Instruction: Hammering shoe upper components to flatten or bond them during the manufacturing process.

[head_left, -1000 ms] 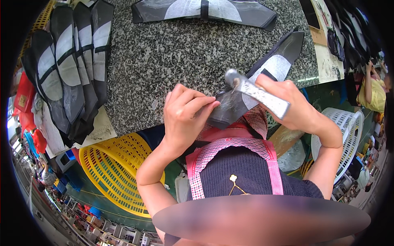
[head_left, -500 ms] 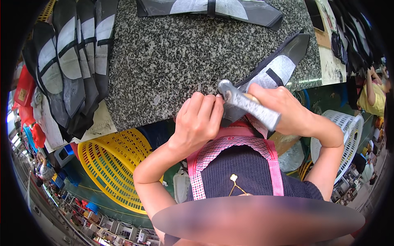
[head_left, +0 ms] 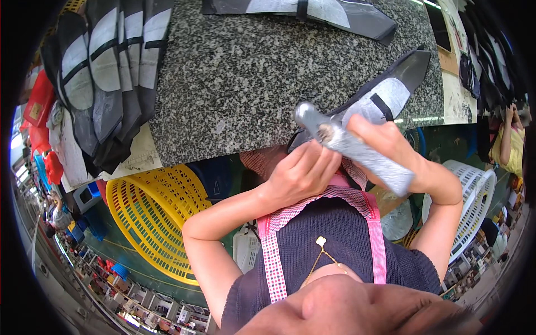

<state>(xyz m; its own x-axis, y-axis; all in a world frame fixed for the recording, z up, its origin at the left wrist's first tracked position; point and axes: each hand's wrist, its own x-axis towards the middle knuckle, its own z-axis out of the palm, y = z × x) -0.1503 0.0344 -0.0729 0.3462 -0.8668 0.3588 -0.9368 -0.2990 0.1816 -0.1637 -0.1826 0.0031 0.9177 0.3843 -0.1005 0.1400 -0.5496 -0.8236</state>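
My right hand [head_left: 391, 142] is closed round the handle of a metal hammer [head_left: 365, 156], whose long silvery head lies slantwise over the slab's near edge; the handle is mostly hidden below it. Under the hammer a dark grey panel [head_left: 410, 75] with a pale patch and a black strip reaches up to the right across the speckled slab [head_left: 234, 84]. My left hand [head_left: 304, 173] has its fingers pressed together at the panel's near end, by the slab's edge. Its fingertips are partly covered by the hammer.
Similar panels [head_left: 103, 67] lie overlapping at the left, and more [head_left: 329, 14] at the far edge. Below the slab stand a yellow basket [head_left: 151, 223] at left and a white basket [head_left: 469, 206] at right. Another person in yellow [head_left: 509, 145] is at far right.
My left hand has moved right and nearer to my body, closer beneath the hammer. The hammer head has swung slightly to the right. The whole view has shifted a little.
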